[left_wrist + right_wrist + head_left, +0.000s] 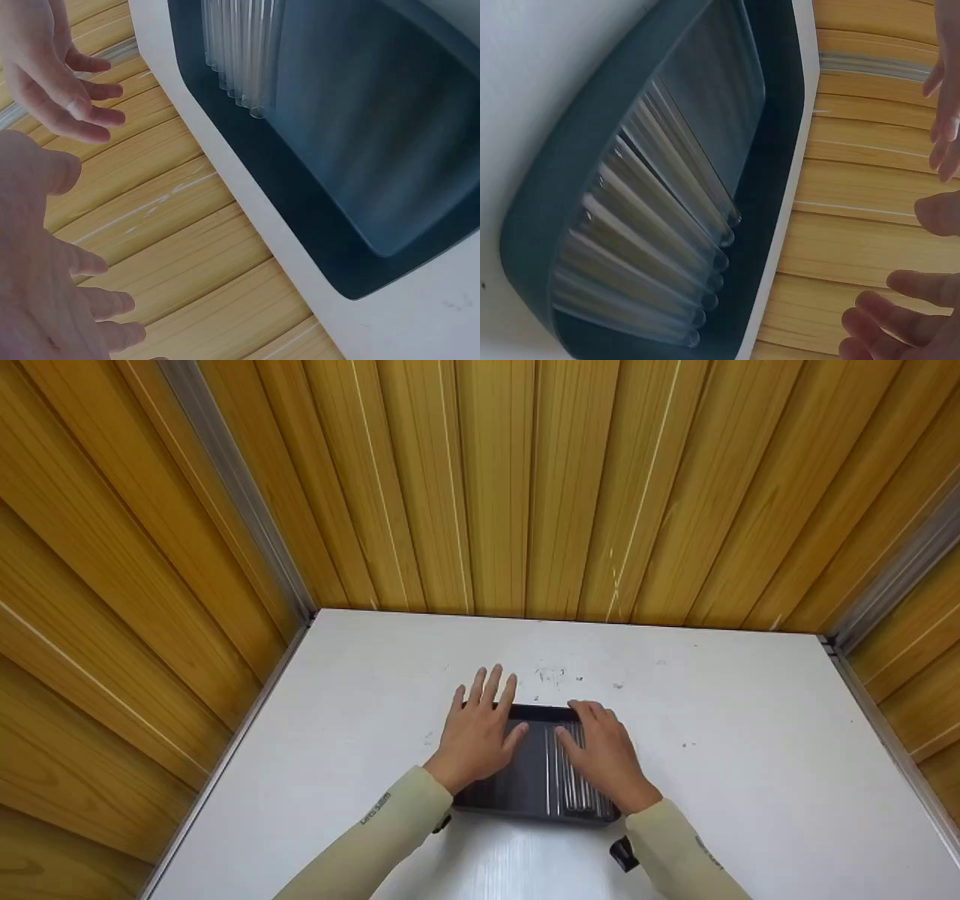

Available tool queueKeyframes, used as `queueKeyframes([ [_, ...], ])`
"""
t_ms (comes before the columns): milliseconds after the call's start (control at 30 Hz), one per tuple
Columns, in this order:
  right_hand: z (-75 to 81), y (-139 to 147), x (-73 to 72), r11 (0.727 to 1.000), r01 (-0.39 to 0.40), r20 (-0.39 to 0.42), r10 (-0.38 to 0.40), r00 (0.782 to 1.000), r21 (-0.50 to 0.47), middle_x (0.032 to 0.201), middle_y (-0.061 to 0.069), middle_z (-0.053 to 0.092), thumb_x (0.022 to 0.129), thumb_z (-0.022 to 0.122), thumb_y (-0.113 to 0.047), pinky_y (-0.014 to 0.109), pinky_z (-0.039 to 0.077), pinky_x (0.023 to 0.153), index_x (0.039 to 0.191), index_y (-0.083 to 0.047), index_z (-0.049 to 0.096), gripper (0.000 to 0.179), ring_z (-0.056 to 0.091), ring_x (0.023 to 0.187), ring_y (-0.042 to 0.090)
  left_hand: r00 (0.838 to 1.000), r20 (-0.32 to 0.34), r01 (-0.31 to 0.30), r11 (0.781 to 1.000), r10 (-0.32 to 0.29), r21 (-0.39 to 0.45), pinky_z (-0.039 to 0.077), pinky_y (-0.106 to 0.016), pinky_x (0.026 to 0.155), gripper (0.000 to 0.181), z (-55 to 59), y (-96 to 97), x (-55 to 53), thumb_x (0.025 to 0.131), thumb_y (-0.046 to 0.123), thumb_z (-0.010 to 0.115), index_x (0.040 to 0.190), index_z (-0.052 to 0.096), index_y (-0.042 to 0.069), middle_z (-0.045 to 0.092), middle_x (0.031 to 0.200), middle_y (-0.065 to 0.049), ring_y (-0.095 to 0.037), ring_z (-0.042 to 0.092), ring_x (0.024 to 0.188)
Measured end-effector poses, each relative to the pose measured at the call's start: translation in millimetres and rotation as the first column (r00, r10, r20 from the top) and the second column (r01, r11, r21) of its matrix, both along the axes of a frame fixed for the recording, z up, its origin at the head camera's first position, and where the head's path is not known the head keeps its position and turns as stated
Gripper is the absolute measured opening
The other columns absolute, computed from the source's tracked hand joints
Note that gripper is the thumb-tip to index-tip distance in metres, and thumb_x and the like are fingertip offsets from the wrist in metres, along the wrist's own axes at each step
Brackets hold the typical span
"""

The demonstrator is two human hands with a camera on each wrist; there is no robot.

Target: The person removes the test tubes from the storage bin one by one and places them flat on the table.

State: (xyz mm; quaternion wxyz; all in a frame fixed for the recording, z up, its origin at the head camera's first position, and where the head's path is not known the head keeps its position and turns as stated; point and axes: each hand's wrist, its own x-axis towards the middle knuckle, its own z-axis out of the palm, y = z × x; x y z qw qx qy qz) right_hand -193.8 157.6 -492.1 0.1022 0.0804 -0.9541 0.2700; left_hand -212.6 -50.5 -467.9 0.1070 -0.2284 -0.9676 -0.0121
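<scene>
On the white table (375, 675), a dark tray (525, 769) holds clear tubes (667, 180) side by side along its right; raised walls (570, 154) presumably prevent rolling. The left hand (476, 735), spread, and right hand (606, 748), relaxed, extend over it, gripping nothing.

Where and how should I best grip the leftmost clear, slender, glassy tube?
Probably pinch this clear, slender, glassy tube at its middle, from above and left: it lies flat, the dark rectangular tray is bare there, and other tubes crowd its right.
</scene>
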Motion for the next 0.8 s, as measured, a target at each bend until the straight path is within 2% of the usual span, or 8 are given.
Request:
queueKeyframes([
  [133, -10.6, -7.7, 0.8, 0.999, 0.009, 0.026, -0.008, 1.000, -0.031, 0.129, 0.015, 0.057, 0.092, 0.065, -0.030, 0.050, 0.044, 0.102, 0.132, -0.003, 0.055, 0.049, 0.054, 0.123, 0.033, 0.999, 0.027, -0.019, 1.000, 0.019, 0.009, 0.030, -0.054, 0.113, 0.071, -6.8, -5.9, 1.0, 0.099, 0.056, 0.035, 0.156, 0.020, 0.015, 0.020, 0.162, -0.011, -0.032, 0.022, 0.149],
  [333, -23.4, -13.6, 3.0, 0.996, 0.017, 0.115, -0.007, 0.993, -0.084, 0.127, 0.015, 0.056, 0.091, 0.067, -0.024, 0.046, 0.045, 0.102, 0.131, -0.002, 0.055, 0.048, 0.055, 0.122, 0.031, 0.998, 0.047, -0.045, 0.999, 0.043, 0.029, 0.031, -0.055, 0.112, 0.071, -15.8, -13.0, 3.1, 0.099, 0.055, 0.037, 0.155, 0.022, 0.015, 0.022, 0.161, -0.012, -0.033, 0.023, 0.148],
  [467, -29.7, -15.4, 4.2, 0.995, 0.020, 0.134, -0.007, 0.991, -0.099, 0.122, 0.014, 0.059, 0.090, 0.068, -0.021, 0.044, 0.049, 0.096, 0.131, 0.000, 0.055, 0.048, 0.060, 0.114, 0.029, 0.996, 0.071, -0.056, 0.997, 0.052, 0.050, 0.031, -0.055, 0.112, 0.070, -20.9, -17.6, 4.4, 0.099, 0.055, 0.038, 0.155, 0.022, 0.015, 0.023, 0.161, -0.012, -0.033, 0.023, 0.148],
  [667, -38.2, -19.4, 3.8, 0.994, 0.017, 0.069, -0.010, 0.998, -0.107, 0.105, 0.007, 0.063, 0.087, 0.071, -0.015, 0.036, 0.052, 0.077, 0.122, -0.001, 0.060, 0.039, 0.061, 0.088, 0.017, 0.995, 0.080, -0.064, 0.995, 0.058, 0.080, 0.032, -0.056, 0.111, 0.069, -26.4, -23.0, 5.1, 0.099, 0.053, 0.038, 0.154, 0.025, 0.013, 0.025, 0.160, -0.013, -0.033, 0.025, 0.147],
  [800, -43.8, -22.1, 4.2, 0.995, 0.012, 0.032, -0.009, 0.999, -0.103, 0.103, 0.008, 0.064, 0.086, 0.072, -0.012, 0.038, 0.053, 0.079, 0.119, 0.000, 0.062, 0.037, 0.062, 0.090, 0.021, 0.994, 0.084, -0.074, 0.994, 0.068, 0.081, 0.033, -0.056, 0.110, 0.069, -29.6, -25.9, 4.4, 0.100, 0.053, 0.038, 0.154, 0.025, 0.012, 0.026, 0.159, -0.013, -0.034, 0.026, 0.147],
])
